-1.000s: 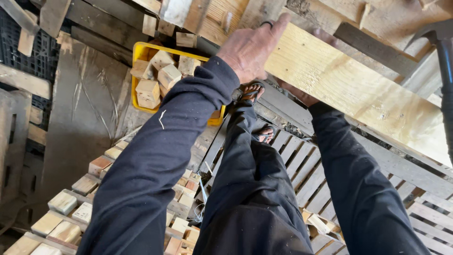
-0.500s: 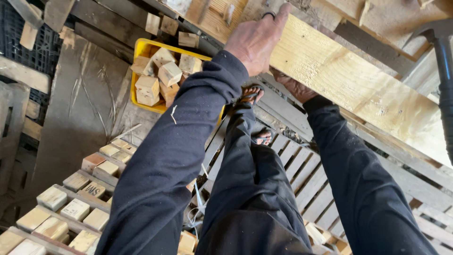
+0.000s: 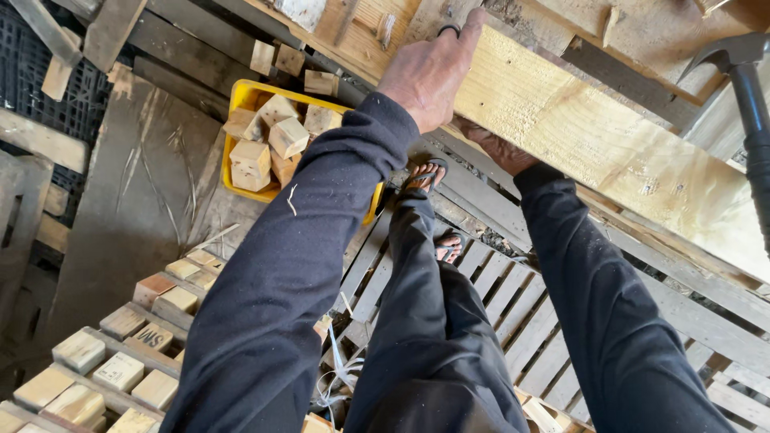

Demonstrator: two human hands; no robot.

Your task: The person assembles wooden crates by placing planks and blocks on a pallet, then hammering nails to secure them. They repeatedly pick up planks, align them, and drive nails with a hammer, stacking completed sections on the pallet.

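Pallet floor (image 3: 513, 321), yellow bin (image 3: 241, 96), wooden blocks (image 3: 269, 140) inside

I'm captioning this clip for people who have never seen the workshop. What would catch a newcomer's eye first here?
Most striking is the long pale wooden plank running across the upper right, gripped by the left hand on its top edge and the right hand underneath. Left of the arms sits a yellow bin heaped with wood blocks. At the far right edge a black hammer stands out.
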